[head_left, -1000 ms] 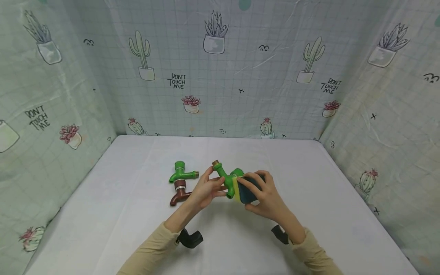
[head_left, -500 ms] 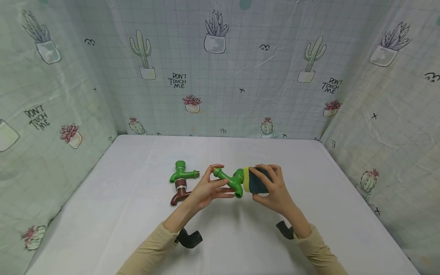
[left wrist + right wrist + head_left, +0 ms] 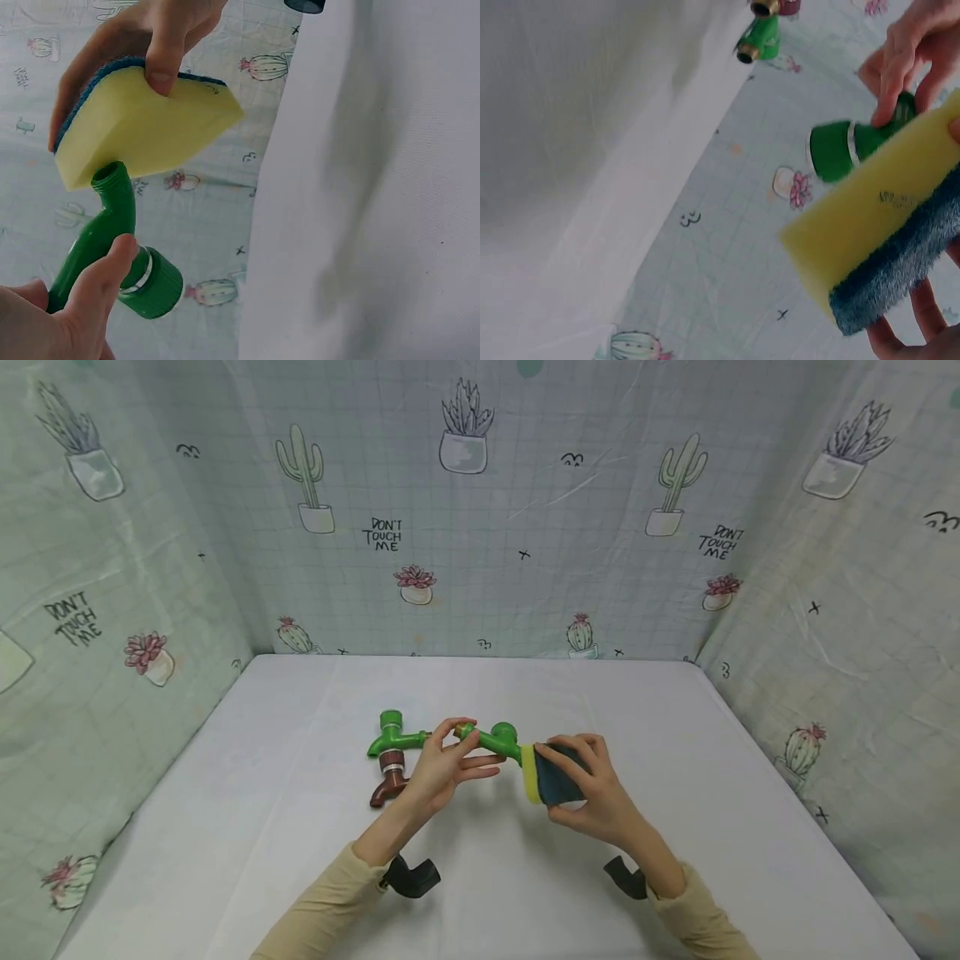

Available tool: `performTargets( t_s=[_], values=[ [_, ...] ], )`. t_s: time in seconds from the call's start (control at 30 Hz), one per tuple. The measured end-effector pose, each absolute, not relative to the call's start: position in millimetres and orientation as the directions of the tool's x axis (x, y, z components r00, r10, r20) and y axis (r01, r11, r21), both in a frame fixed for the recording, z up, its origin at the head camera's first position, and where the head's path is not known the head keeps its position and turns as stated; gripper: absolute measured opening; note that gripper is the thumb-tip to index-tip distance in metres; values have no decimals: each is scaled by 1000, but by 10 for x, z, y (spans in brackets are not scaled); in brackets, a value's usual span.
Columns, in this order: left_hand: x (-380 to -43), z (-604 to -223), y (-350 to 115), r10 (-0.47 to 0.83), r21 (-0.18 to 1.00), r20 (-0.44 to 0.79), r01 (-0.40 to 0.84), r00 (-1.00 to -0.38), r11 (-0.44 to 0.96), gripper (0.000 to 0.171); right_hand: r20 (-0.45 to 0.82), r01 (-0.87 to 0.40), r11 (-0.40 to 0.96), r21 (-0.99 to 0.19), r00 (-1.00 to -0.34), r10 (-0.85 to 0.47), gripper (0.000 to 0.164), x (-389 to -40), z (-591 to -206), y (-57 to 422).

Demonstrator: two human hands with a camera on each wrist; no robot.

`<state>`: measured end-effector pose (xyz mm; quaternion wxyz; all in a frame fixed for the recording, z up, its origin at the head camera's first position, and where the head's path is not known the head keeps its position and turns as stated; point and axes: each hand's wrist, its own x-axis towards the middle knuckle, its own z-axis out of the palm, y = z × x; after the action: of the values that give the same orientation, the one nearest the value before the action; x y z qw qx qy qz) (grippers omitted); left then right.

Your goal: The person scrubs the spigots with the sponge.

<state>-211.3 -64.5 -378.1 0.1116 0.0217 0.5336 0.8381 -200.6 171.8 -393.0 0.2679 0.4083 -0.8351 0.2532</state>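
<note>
My left hand (image 3: 438, 770) holds a green tap (image 3: 497, 742) by its threaded inlet end, raised over the table. In the left wrist view the thumb lies along the tap's body (image 3: 97, 232), whose spout mouth is right at the yellow face of a sponge (image 3: 154, 124). My right hand (image 3: 596, 789) grips that sponge (image 3: 555, 775) from its dark blue scouring side, thumb below and fingers on top. The right wrist view has the tap's round green cap (image 3: 832, 152) beyond the sponge's yellow foam (image 3: 877, 195).
On the white table (image 3: 315, 860), left of the hands, lie another green tap (image 3: 392, 739) and a brown tap (image 3: 390, 781) against it. Black curved pieces (image 3: 412, 878) show by both sleeves. A cloth (image 3: 495, 585) printed with cacti walls the table's back and sides.
The left hand has turned the tap so its spout points right, toward the sponge. The right hand moved the sponge right from the tap's body, then down to the spout end.
</note>
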Motion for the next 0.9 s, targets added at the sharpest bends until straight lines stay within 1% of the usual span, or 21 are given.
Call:
performTargets(
  t_s=[0.07, 0.23, 0.3, 0.37, 0.47, 0.57, 0.8, 0.9],
  values=[
    [-2114, -3782, -648, 195, 901, -85, -159, -977, -403, 29, 682, -826, 539, -165, -490, -543, 72, -1991, -3928, 1681],
    [-2109, -3790, -646, 170, 907, -81, -143, -982, -396, 29, 764, -810, 586, -9, -383, -519, 71, -1976, -3934, 1585],
    [-2104, -3789, -641, 159, 915, -62, -119, -985, -385, 28, 784, -795, 604, 50, -344, -517, 72, -1970, -3939, 1543],
    [-2102, -3785, -631, 145, 925, -35, -87, -989, -369, 28, 792, -783, 615, 91, -318, -522, 74, -1965, -3940, 1502],
    [-2097, -3767, -601, 140, 945, 2, -44, -990, -325, 29, 787, -769, 625, 137, -299, -539, 76, -1967, -3928, 1435],
    [-2100, -3756, -583, 130, 951, 16, -25, -991, -309, 29, 785, -757, 636, 154, -297, -544, 78, -1987, -3909, 1382],
    [-2105, -3762, -642, 119, 919, -70, -110, -990, -378, 27, 791, -743, 638, 202, -261, -554, 79, -2007, -3912, 1406],
    [-2109, -3765, -676, 117, 911, -104, -142, -988, -388, 28, 783, -735, 642, 218, -262, -565, 81, -2005, -3938, 1463]
  ],
)
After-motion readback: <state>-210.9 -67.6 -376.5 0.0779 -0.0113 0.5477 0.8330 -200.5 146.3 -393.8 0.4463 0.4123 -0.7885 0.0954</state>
